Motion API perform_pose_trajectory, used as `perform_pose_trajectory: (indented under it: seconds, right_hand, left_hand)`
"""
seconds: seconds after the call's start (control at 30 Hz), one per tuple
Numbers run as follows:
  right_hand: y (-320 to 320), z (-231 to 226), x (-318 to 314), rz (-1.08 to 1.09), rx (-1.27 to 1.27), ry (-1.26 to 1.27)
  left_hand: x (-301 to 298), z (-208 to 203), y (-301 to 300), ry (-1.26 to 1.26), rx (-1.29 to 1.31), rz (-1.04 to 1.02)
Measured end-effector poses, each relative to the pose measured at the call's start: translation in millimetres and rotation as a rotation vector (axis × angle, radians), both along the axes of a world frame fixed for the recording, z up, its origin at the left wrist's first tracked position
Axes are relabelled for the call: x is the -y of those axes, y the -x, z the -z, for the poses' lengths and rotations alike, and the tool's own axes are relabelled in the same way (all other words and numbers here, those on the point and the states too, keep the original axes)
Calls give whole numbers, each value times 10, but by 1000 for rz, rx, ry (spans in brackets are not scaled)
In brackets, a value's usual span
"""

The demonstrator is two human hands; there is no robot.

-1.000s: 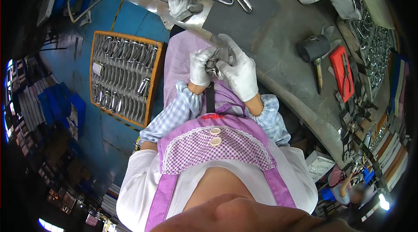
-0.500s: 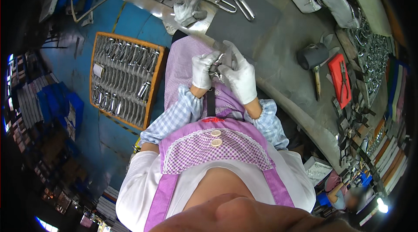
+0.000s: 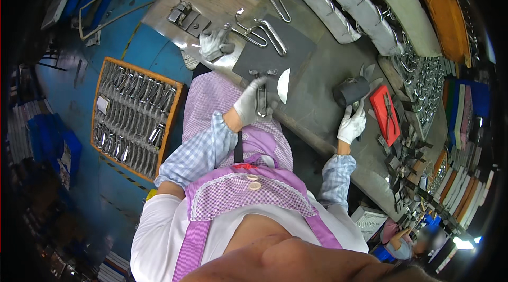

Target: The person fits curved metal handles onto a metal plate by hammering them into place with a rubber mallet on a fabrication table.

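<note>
My left hand (image 3: 246, 106), in a white glove, holds a shiny narrow U-shaped metal piece (image 3: 259, 96) with two rounded knobs at its far end, above the bench's near edge. My white-gloved right hand (image 3: 351, 124) is closed round the handle of a mallet with a black cylindrical head (image 3: 351, 91); most of the handle is hidden by the hand. Just right of the metal piece, a bright curved blade-like plate (image 3: 283, 86) lies at the edge of a dark grey mat (image 3: 301, 54). Bent metal rods (image 3: 271, 36) rest on that mat.
Right of the mallet is a red tray (image 3: 380, 107) with pliers (image 3: 390, 115). A crumpled grey glove (image 3: 214, 45) and a metal block fixture (image 3: 188, 19) lie at the far left of the bench. Left of my legs stands a wooden-framed tray (image 3: 172, 123) of metal parts.
My hands have parted: the right has moved right to the mallet, the left keeps the U-shaped metal piece. The blade-like plate now lies on the bench. The whole view has shifted.
</note>
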State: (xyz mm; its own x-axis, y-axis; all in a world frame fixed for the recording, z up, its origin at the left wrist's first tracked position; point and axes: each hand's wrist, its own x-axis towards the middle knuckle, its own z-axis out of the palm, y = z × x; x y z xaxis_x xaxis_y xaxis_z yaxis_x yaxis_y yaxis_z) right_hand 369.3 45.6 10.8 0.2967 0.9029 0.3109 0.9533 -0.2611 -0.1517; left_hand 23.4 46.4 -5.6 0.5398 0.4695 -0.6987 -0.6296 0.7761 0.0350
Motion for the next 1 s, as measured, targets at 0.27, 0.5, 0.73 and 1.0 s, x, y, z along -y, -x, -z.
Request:
perform_pose_trajectory:
  seconds: [0.27,0.5,0.73,1.0]
  right_hand:
    - [1064,-909,-99,-27,-1610,409]
    - [1634,-1600,1,-717,-1412,124]
    - [1130,-439,-127,-211,-594,549]
    - [1030,-475,-63,-47,55,-250]
  left_hand:
    - [-14,24,-53,-17,-212,18]
    - [22,146,-38,-109,-110,21]
    - [-64,67,-1,-88,0,87]
    - [208,-146,53,-780,-776,226]
